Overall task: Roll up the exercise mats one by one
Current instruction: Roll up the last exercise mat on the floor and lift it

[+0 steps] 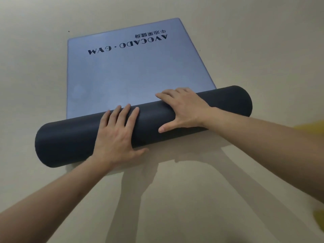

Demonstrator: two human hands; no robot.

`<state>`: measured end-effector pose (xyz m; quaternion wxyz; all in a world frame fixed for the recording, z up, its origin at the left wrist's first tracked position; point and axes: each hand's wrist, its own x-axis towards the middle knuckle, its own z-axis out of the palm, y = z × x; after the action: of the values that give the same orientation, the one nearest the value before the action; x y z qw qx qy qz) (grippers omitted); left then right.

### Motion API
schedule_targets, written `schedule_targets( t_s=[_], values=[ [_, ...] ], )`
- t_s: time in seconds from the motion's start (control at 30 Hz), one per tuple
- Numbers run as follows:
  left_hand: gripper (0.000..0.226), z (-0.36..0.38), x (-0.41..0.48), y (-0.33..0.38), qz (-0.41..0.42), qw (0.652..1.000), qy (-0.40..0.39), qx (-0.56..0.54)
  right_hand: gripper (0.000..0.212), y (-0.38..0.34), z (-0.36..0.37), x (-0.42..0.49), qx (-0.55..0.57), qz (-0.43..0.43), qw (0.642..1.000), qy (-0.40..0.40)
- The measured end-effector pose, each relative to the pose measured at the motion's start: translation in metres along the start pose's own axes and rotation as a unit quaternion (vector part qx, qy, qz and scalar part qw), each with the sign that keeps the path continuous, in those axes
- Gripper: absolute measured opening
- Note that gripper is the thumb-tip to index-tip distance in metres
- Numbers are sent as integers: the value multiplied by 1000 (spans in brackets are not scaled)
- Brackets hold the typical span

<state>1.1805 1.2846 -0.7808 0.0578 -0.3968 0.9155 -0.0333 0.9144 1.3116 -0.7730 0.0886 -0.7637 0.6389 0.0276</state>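
A blue-grey exercise mat (133, 72) lies on the floor, its far part flat with dark lettering near the far edge. Its near part is wound into a thick dark navy roll (70, 146) lying across the view. My left hand (117, 135) rests palm down on the roll left of its middle, fingers spread over the top. My right hand (182, 109) presses flat on the roll right of its middle, fingertips reaching the flat mat surface. Neither hand wraps around the roll.
Plain beige floor (175, 199) surrounds the mat on all sides, with shadows of my arms in front of the roll. A blurred yellow object (313, 127) shows at the right edge.
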Motion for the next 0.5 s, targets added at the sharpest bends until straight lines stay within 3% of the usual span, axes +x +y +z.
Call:
schedule_targets(
  t_s=[0.13,0.2,0.37,0.5],
  values=[
    [122,-5,24,-13,-3,1000,-12,-16,103,-5,20,-16,-45,32,981,185],
    [123,-9,35,-21,3,999,-15,-29,103,-4,31,-25,-69,12,973,219],
    [136,-18,60,-35,8,996,-61,-56,125,14,23,-13,-130,15,986,107],
    [140,-26,84,-42,-14,990,-115,-86,132,22,3,9,-98,27,994,51]
  ],
)
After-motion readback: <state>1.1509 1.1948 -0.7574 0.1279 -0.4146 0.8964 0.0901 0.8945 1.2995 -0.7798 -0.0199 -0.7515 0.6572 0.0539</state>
